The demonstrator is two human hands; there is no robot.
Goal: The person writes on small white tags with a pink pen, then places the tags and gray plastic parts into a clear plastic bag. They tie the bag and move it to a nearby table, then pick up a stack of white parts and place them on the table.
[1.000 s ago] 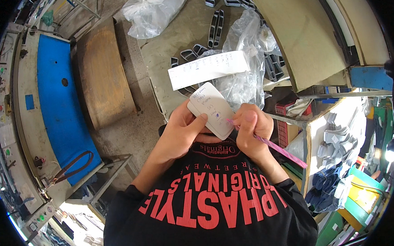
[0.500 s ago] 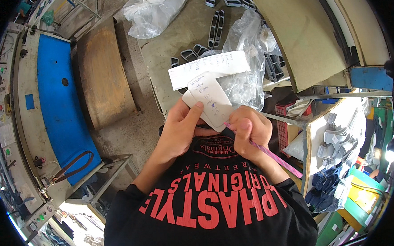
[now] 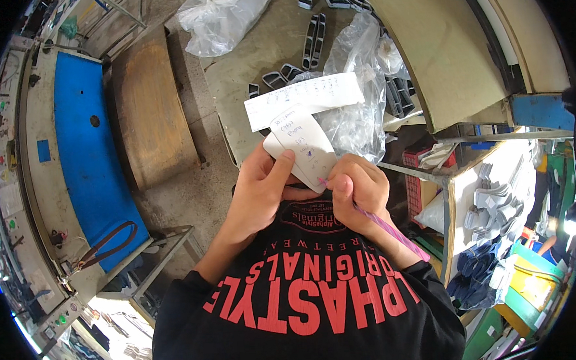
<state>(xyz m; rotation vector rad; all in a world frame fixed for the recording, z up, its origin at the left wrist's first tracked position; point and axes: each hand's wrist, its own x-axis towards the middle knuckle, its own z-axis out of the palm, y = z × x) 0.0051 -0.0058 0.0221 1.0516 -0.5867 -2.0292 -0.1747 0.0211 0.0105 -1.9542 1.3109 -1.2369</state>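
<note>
My left hand point(image 3: 262, 181) grips a stack of white cards point(image 3: 309, 143) with rounded corners and handwriting on the top one. The thumb lies on its face and the fingers are underneath. Closed at the lower right corner is my right hand point(image 3: 361, 186), holding a long, slim pink-and-purple striped pen point(image 3: 395, 232). Its front end is at the card's surface, and its back end slants down over my right forearm. Just beyond the cards, a long white paper strip point(image 3: 303, 98) with handwriting lies across the table point(image 3: 230, 66); the cards overlap its near edge.
Clear plastic bags point(image 3: 357, 124) and several black-and-grey slotted parts point(image 3: 313, 42) lie on the table. A machine with a blue surface point(image 3: 91, 151) and a brown curved board point(image 3: 151, 109) are to the left. On the right are a red crate point(image 3: 417, 199) and a shelf of grey pieces point(image 3: 491, 199).
My right hand and the pen have shifted slightly left, the pen's front end moving along the card's lower corner. The cards have moved a little left with my left hand.
</note>
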